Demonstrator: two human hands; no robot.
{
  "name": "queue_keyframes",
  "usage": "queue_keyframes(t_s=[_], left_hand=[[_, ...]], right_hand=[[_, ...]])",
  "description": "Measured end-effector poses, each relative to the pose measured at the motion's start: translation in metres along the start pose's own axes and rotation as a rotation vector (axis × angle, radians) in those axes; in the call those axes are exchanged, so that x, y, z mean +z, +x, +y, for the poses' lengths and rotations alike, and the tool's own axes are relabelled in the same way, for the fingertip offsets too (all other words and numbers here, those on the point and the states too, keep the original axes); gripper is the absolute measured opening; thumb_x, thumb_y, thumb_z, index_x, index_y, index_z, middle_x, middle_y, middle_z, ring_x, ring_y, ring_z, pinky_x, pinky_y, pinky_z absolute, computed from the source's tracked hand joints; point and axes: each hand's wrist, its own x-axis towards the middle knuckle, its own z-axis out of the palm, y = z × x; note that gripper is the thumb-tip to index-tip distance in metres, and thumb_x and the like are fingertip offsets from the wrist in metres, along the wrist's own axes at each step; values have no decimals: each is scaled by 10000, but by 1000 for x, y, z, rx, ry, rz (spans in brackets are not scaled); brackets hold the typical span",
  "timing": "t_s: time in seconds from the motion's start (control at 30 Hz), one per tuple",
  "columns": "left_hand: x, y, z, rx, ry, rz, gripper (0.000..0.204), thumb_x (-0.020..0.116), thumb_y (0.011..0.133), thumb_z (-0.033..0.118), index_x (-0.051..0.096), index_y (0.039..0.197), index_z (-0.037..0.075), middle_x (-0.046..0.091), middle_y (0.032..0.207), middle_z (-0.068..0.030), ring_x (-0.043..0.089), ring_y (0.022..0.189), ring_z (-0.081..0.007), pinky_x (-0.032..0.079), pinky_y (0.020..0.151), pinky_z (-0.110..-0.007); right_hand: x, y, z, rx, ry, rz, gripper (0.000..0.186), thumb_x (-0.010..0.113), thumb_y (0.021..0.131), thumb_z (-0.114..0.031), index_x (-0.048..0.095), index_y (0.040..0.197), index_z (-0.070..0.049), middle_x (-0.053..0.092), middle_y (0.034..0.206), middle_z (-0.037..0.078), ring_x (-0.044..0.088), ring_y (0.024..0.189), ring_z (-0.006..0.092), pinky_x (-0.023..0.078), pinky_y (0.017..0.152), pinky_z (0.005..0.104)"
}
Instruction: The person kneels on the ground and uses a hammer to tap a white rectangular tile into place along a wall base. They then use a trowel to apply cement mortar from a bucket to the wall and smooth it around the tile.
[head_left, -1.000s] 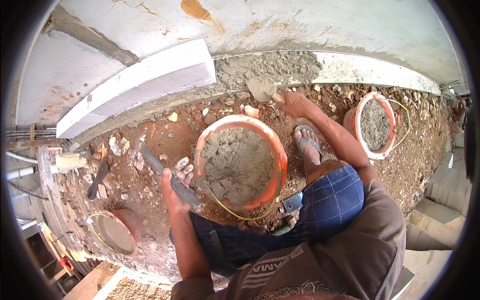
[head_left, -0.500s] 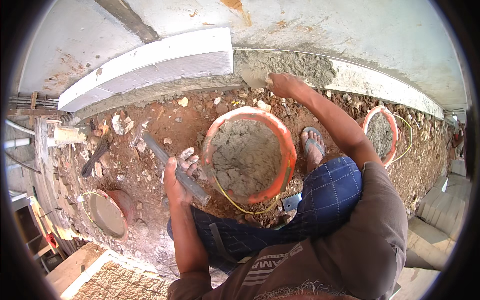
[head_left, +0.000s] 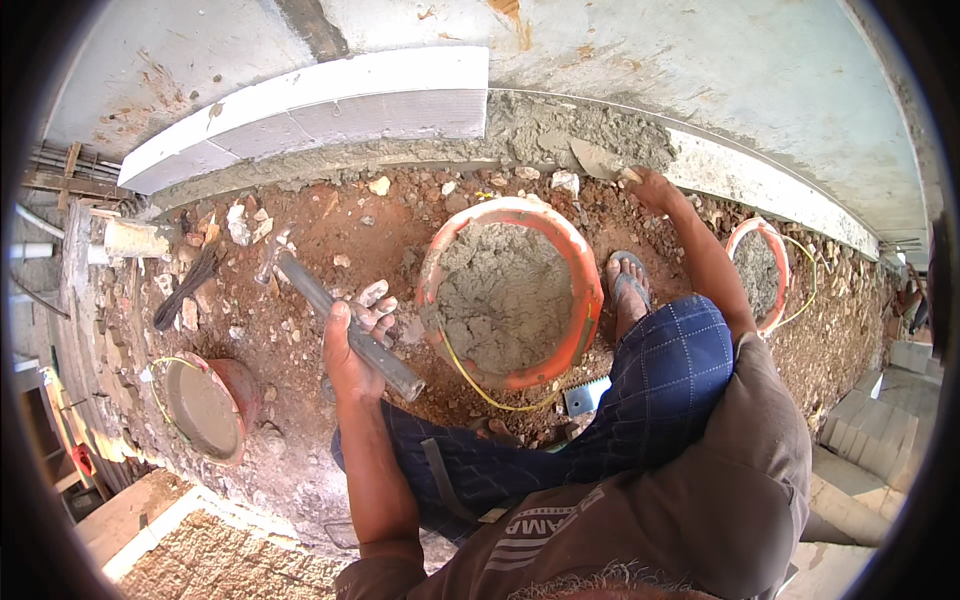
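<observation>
My left hand (head_left: pixel 352 350) holds a hammer (head_left: pixel 315 292) by its grey, pipe-like handle. The thumb lies over the handle, and the hammer's metal head points away from me above the soil. Farther off to the right, my right hand (head_left: pixel 652 190) grips a trowel (head_left: pixel 597 160) by its end. The trowel's blade rests at the front edge of a strip of wet grey mortar (head_left: pixel 540 122) along the wall. Between my arms stands an orange bucket (head_left: pixel 587 285) filled with grey mortar. White blocks (head_left: pixel 400 112) form a row left of the bare mortar.
Beyond the blocks rises a grey wall (head_left: pixel 640 60). A second mortar bucket (head_left: pixel 785 300) stands at right, and one with grey liquid (head_left: pixel 243 390) at left. A notched metal blade (head_left: pixel 585 397) lies by my knee. Dark wires (head_left: pixel 190 285) and stones litter the soil.
My right hand has carried the trowel rightward along the mortar strip. The left hand still holds the hammer in much the same place. The whole view has shifted slightly.
</observation>
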Motion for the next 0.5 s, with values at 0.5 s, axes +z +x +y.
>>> queue_keyframes(t_s=[0.5], left_hand=[[17, 7, -4, -22, 30, -31, 432, 603, 962, 468, 567, 783, 77, 643, 1218, -225, 662, 1006, -268, 539, 828, -331]], right_hand=[[52, -12, 39, -263, -502, 318, 481, 533, 962, -230, 441, 1435, -241, 605, 1283, 158, 699, 940, 377, 565, 800, 506]])
